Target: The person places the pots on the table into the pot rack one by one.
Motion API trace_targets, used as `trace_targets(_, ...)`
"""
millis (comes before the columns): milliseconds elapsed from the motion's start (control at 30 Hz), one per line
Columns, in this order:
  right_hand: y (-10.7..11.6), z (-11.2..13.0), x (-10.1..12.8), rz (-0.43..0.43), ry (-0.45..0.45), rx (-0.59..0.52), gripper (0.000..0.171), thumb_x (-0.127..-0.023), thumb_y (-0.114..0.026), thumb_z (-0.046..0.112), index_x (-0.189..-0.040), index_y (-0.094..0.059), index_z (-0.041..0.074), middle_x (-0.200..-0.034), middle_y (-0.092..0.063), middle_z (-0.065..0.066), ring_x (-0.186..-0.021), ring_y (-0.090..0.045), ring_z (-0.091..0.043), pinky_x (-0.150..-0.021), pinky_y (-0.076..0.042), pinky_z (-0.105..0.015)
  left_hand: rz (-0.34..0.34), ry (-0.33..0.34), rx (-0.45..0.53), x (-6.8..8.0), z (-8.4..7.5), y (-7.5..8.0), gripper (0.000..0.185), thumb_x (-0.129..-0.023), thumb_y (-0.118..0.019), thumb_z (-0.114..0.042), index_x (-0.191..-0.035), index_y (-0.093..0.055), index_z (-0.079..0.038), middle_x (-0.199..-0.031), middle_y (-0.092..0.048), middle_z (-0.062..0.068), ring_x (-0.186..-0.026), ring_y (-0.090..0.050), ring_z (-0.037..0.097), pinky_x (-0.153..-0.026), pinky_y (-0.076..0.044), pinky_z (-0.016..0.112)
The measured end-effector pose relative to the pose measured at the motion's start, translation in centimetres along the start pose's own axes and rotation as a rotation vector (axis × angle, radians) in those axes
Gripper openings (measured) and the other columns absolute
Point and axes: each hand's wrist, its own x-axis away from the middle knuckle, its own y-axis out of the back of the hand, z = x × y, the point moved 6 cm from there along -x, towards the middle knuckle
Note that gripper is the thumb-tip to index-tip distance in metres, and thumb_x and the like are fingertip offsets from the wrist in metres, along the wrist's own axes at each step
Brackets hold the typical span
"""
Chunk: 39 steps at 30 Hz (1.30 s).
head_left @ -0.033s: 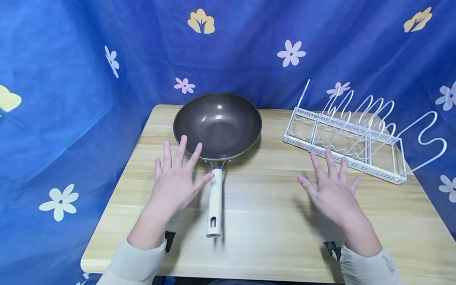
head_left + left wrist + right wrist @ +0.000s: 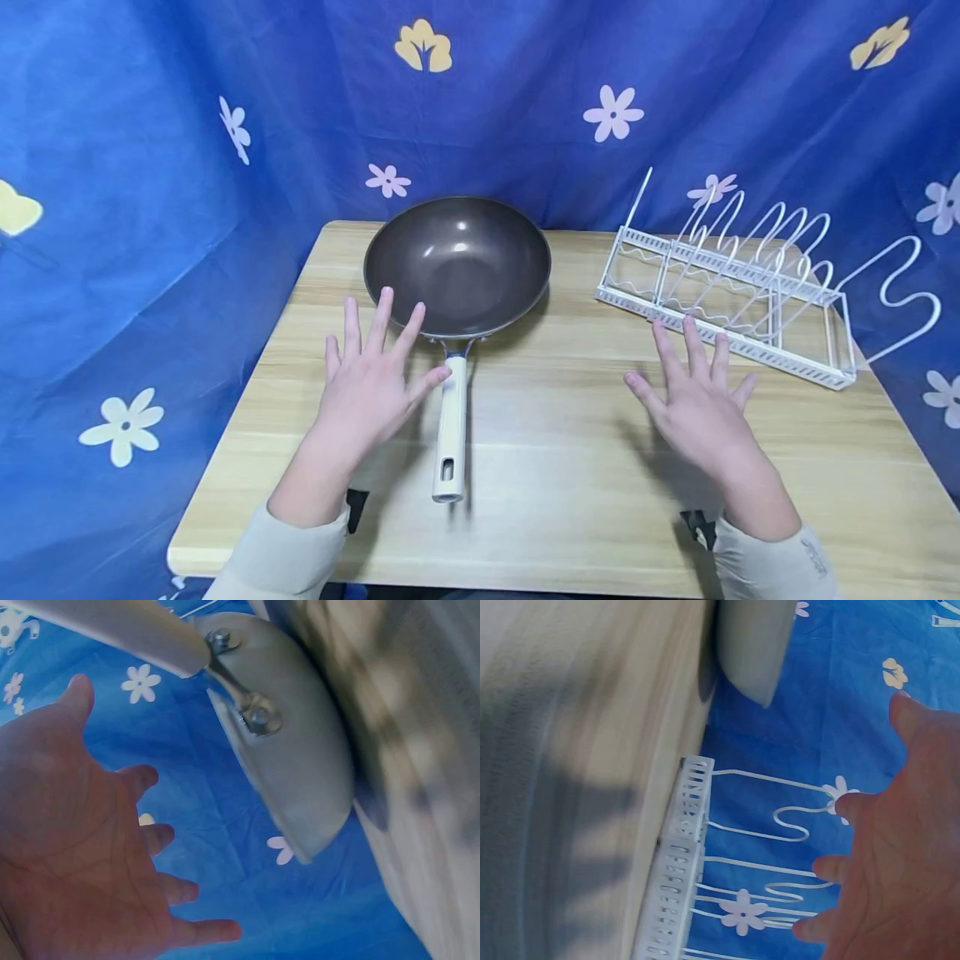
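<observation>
A dark brown wok (image 2: 457, 262) with a cream handle (image 2: 452, 425) sits on the wooden table (image 2: 570, 475), its handle pointing toward me. My left hand (image 2: 371, 375) hovers open just left of the handle, fingers spread, thumb close to the handle's top. Its palm (image 2: 67, 847) shows in the left wrist view beside the wok's grey underside (image 2: 292, 750). My right hand (image 2: 693, 400) hovers open over the table, fingers spread, just in front of a white wire rack (image 2: 742, 283). The right wrist view shows that palm (image 2: 900, 847) near the rack (image 2: 705, 877). Neither hand holds anything.
A blue cloth with flower prints (image 2: 150, 167) hangs behind and around the table. The rack stands at the table's back right, its wire loops reaching past the right edge. Bare wood lies between the wok handle and my right hand.
</observation>
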Motion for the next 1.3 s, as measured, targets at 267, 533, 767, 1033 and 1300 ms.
trace_targets(267,-0.6,-0.6,-0.3,-0.006,-0.021,-0.013,0.086,-0.107,-0.028,0.078,-0.172,0.011,0.039,-0.179,0.028,-0.004,-0.160,0.032,-0.053,-0.103,0.017,-0.098,0.003,-0.001,-0.002,-0.3,-0.1,-0.6,0.094,-0.100,-0.048,-0.082,-0.175,-0.011,-0.039,-0.184,0.018,0.000,-0.167,0.021,0.050,-0.123,-0.007,0.089)
trace_targets(533,-0.6,0.2,-0.8,-0.119,0.037,-0.089,0.083,-0.111,-0.040,0.067,-0.175,0.002,0.036,-0.184,0.015,-0.007,-0.165,0.017,-0.056,-0.111,0.004,-0.097,-0.078,0.034,0.037,1.4,0.6,0.0,0.095,-0.102,-0.054,-0.076,-0.175,-0.010,-0.036,-0.185,0.008,0.006,-0.166,-0.003,0.058,-0.121,-0.016,0.089)
trace_targets(767,-2.0,1.3,-1.2,-0.138,0.120,-0.270,0.086,-0.111,-0.057,0.052,-0.176,-0.006,0.030,-0.185,0.009,-0.008,-0.167,-0.001,-0.055,-0.123,-0.015,-0.086,-0.016,0.080,0.351,4.1,1.3,-1.2,0.103,-0.105,-0.054,-0.070,-0.174,0.011,-0.030,-0.182,-0.015,0.021,-0.159,-0.034,0.053,-0.121,-0.034,0.079)
trace_targets(1033,-4.9,3.4,-2.6,-0.042,0.184,-0.563,0.084,-0.110,-0.063,0.036,-0.176,-0.012,0.019,-0.182,-0.004,-0.019,-0.160,-0.029,-0.057,-0.122,-0.029,-0.080,0.233,0.156,0.793,6.0,0.8,-4.8,0.106,-0.108,-0.065,-0.047,-0.174,0.013,-0.019,-0.176,-0.033,0.023,-0.142,-0.063,0.038,-0.113,-0.056,0.056)
trace_targets(1300,-8.4,7.6,-4.5,0.235,0.148,-0.965,0.076,-0.111,-0.062,0.026,-0.172,-0.021,0.005,-0.175,-0.027,-0.025,-0.155,-0.046,-0.048,-0.125,-0.045,-0.055,0.559,0.103,1.374,7.2,-0.6,-7.4,0.081,-0.115,-0.051,-0.027,-0.170,0.001,0.002,-0.163,-0.042,0.036,-0.126,-0.070,0.029,-0.102,-0.061,0.040)
